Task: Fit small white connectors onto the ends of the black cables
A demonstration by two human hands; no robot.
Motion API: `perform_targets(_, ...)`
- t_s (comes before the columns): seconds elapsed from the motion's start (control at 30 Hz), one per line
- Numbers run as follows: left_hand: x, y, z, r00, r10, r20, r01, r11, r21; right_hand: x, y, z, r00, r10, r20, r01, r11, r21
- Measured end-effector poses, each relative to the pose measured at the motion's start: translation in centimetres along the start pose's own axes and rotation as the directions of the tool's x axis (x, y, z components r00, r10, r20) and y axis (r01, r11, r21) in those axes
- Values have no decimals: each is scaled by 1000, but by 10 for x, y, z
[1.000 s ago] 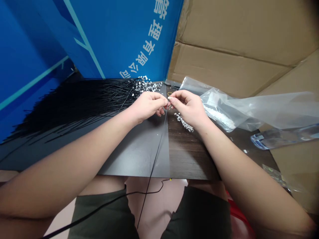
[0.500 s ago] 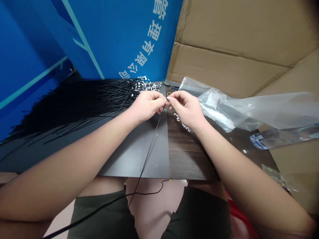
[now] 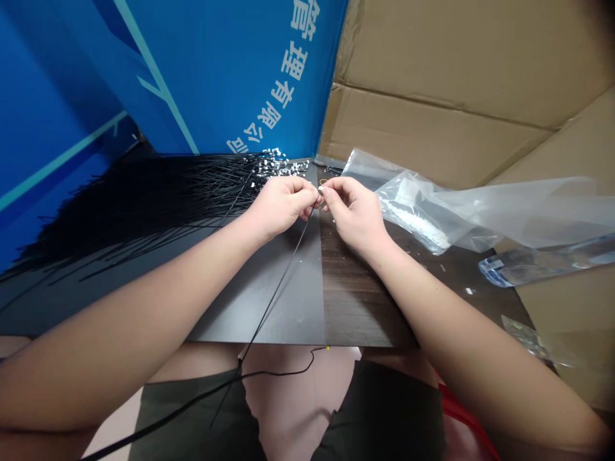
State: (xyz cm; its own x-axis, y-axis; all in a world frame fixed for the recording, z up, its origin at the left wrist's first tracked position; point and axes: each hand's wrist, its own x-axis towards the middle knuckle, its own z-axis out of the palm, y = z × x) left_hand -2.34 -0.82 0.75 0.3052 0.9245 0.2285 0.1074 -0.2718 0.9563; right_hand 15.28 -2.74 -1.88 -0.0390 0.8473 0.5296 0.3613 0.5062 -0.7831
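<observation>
My left hand [image 3: 281, 205] pinches the top end of a thin black strand [image 3: 276, 285] that runs down across the dark board toward my lap. My right hand [image 3: 353, 211] meets it fingertip to fingertip and pinches a tiny white piece [image 3: 320, 192] at the strand's end. Both hands hover over the board near its far edge. A large fan of similar black strands [image 3: 144, 198] lies to the left, tipped with small white pieces [image 3: 281, 165]. The loose white pieces under my right wrist are hidden.
A dark board [image 3: 269, 301] lies over a wood-grain table [image 3: 365, 301]. Clear plastic bags [image 3: 456, 211] with white pieces sit at the right. Blue printed panels [image 3: 216, 77] and cardboard walls [image 3: 456, 83] close in the back. A black cable [image 3: 192, 400] crosses my lap.
The strand's lower end has swung leftward across the board. My hands have shifted slightly left and stay pinched together; the loose white pieces by my right wrist are now covered.
</observation>
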Motion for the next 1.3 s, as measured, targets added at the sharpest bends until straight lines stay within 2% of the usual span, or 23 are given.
perform_targets(0.27,-2,1,3,1000,-9,-22,8,998,-63,-3,3,8,999,3,-52,1,997,74)
perform_targets(0.6,-3,3,6,998,-38,-54,31,989,-142,-5,1,9,997,-37,-75,40,999,35)
perform_targets(0.8,-3,4,5,995,-101,-1,98,966,-237,-3,0,8,995,-27,-97,34,997,69)
perform_targets(1.0,-3,1,4,996,-91,19,93,971,-220,-3,1,8,995,-35,-94,44,994,98)
perform_targets(1.3,-2,0,5,998,-50,-33,42,981,-191,-4,4,11,995,-36,-95,44,996,80)
